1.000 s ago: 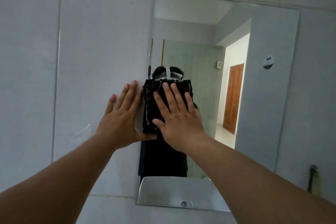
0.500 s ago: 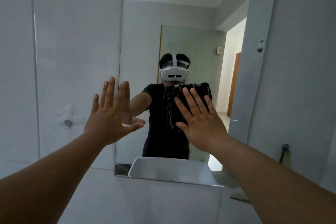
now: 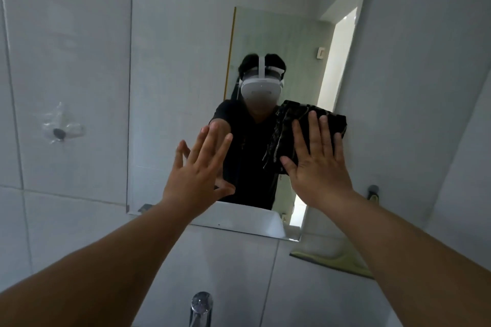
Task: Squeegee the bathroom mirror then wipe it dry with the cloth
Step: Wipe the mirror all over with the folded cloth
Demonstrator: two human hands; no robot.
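A grey tiled wall (image 3: 66, 61) fills the view, with the mirror (image 3: 183, 61) fixed flat on it above a white sink (image 3: 239, 223) and a chrome tap (image 3: 201, 305) at the near edge. A small dark hook (image 3: 59, 133) under clear film sits on the tiles to the left.

The right hand (image 3: 317, 164) lies flat, fingers spread and straight, pinning a dark folded cloth (image 3: 297, 119) against the glass in the right part of the mirror, about mid-height. The left hand (image 3: 198, 175) is open and holds nothing; its fingertips reach the glass left of the cloth, though whether they press on it or only hover I cannot tell. No squeegee shows, so this looks like the drying step.

To do it well, I would keep the palm flat so that the whole pad bears evenly, work in overlapping passes from the top down, and finish along the right and lower edges, where drips tend to gather. The bare left fingers are best kept off the glass, since they would probably mark it.

The cloth is folded to a thick oblong. Its long axis runs roughly left to right, tilted a little down toward the right; a looser, frayed-looking edge hangs on its left side, and the fingers point up across it.
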